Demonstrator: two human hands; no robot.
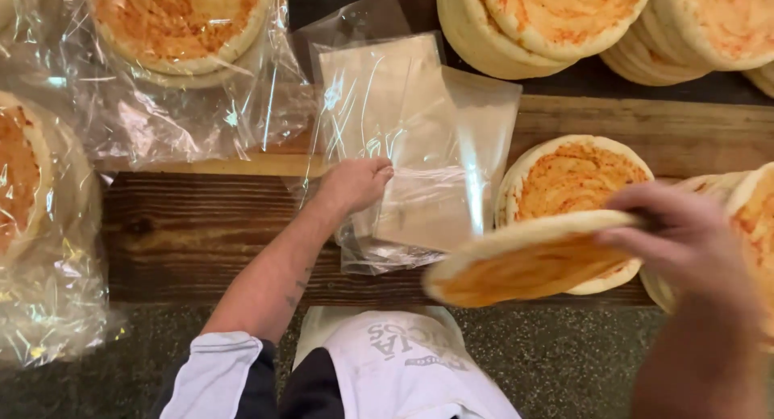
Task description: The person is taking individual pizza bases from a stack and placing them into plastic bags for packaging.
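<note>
Closest to the camera, the right hand (685, 233) comes in blurred from the lower right, its fingers closed on the far edge of a round, pale flatbread disc spread with orange-red sauce (524, 258), holding it tilted above the front of the dark, rough wooden table (193, 233). Just behind that disc, a short stack of the same sauced flatbreads (576, 173) lies flat on the table, and more discs lean in a row at the right edge (754, 201). The left hand (359, 183) reaches forward over the middle of the table, fingers curled and pressed down on a pile of clear, flat plastic bags (419, 145); whether it pinches a single bag cannot be made out. The bags lie between the two hands, partly on the dark table and partly on a lighter wooden plank (693, 129) behind it. At the far left, sauced flatbreads already wrapped in crinkled clear plastic rest on the table: one bundle at the top (181, 32), another at the left edge (32, 193). Along the top right, further unwrapped stacks of sauced discs (556, 20) sit well apart from the hands. At the bottom, the person's white apron with a dark sleeve (403, 366) shows above a speckled grey floor (564, 362).
</note>
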